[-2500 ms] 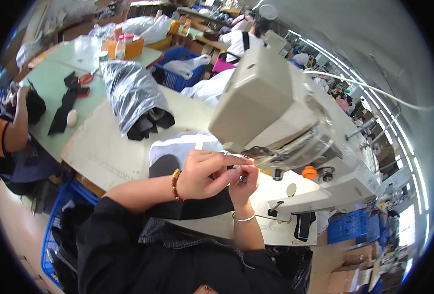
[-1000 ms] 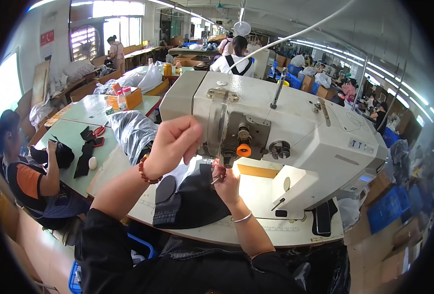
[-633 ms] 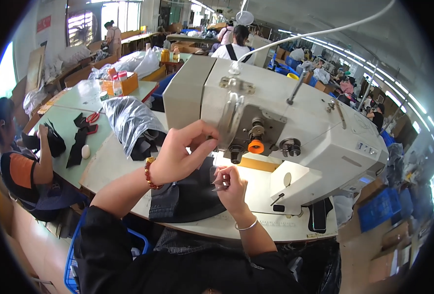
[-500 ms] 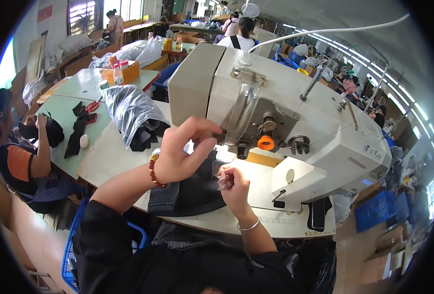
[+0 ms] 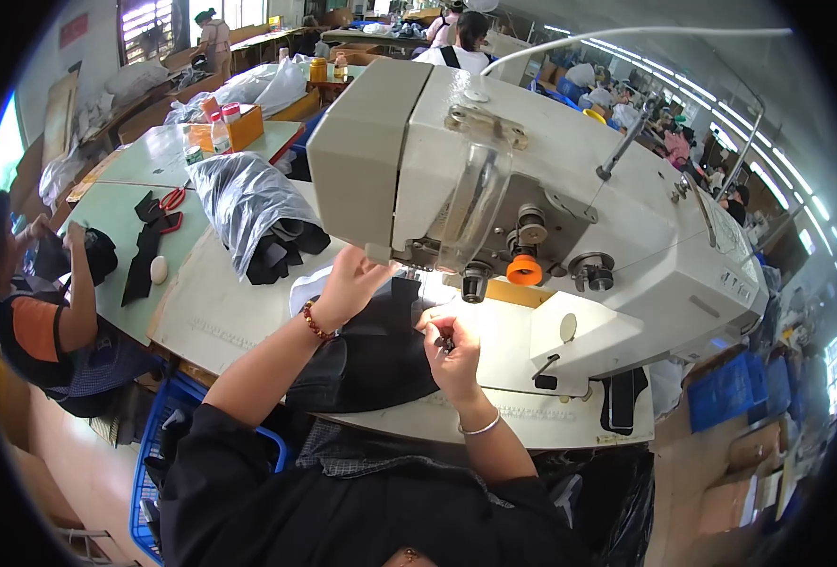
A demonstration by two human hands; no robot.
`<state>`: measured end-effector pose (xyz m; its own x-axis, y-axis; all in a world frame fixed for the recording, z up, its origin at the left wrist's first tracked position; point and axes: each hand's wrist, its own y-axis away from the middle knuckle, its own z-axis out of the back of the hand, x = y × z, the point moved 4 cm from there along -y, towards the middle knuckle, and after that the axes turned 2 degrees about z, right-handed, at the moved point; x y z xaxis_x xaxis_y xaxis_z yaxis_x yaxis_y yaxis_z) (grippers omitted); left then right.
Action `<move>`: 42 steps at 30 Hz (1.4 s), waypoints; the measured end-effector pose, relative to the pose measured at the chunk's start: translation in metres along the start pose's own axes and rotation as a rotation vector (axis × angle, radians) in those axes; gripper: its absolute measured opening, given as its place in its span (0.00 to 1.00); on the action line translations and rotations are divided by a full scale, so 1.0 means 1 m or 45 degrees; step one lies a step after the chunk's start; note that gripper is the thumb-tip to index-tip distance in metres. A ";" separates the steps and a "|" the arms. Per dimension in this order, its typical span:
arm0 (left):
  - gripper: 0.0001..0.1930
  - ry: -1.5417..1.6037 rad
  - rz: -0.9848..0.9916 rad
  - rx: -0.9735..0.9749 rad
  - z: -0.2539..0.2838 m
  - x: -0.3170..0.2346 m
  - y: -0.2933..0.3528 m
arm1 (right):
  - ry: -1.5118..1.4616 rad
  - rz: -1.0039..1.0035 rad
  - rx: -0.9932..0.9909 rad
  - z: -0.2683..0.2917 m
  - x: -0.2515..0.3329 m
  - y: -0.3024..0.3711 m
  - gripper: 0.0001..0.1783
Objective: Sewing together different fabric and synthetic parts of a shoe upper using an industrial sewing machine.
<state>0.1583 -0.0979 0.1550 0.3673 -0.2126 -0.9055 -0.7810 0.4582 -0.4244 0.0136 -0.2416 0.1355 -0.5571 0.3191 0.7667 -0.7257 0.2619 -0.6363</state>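
A large cream industrial sewing machine (image 5: 494, 189) fills the middle, with an orange knob on its front. Black fabric (image 5: 376, 354) with a seam lies on the table under its needle end. My left hand (image 5: 348, 288), wearing a beaded bracelet, reaches to the needle area, fingertips drawn together below the machine's head; whatever they pinch is too small to see. Just right of the fabric, my right hand (image 5: 453, 354) is curled closed, with a small dark, shiny thing between its fingers whose kind I cannot tell. The needle itself is hidden.
Left of the machine, a grey plastic bag (image 5: 248, 208) spills black fabric pieces. Red-handled scissors (image 5: 173, 198) lie on the green table, where another person (image 5: 50, 312) handles dark cloth. A black piece (image 5: 623, 402) rests at the right edge. Blue crates (image 5: 725, 392) stand on the floor.
My left hand has dropped from in front of the machine's head to below it, and its spread fingers have come together. My right hand stays nearly in place. The view has shifted slightly.
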 end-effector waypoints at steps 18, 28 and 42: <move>0.13 -0.308 -0.164 -0.166 -0.020 -0.017 0.023 | 0.274 0.169 0.061 0.012 0.024 -0.002 0.04; 0.07 -0.356 -0.421 -0.392 -0.019 -0.043 0.030 | 0.523 0.125 -0.131 0.092 0.070 0.012 0.04; 0.07 -0.570 -0.290 -0.134 -0.014 -0.059 0.041 | 0.765 0.807 -1.098 0.277 0.125 0.023 0.15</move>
<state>0.0976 -0.0788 0.1913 0.6962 0.1041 -0.7103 -0.6943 0.3488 -0.6295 -0.1842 -0.4481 0.2402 -0.2740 0.9187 0.2846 0.2377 0.3514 -0.9055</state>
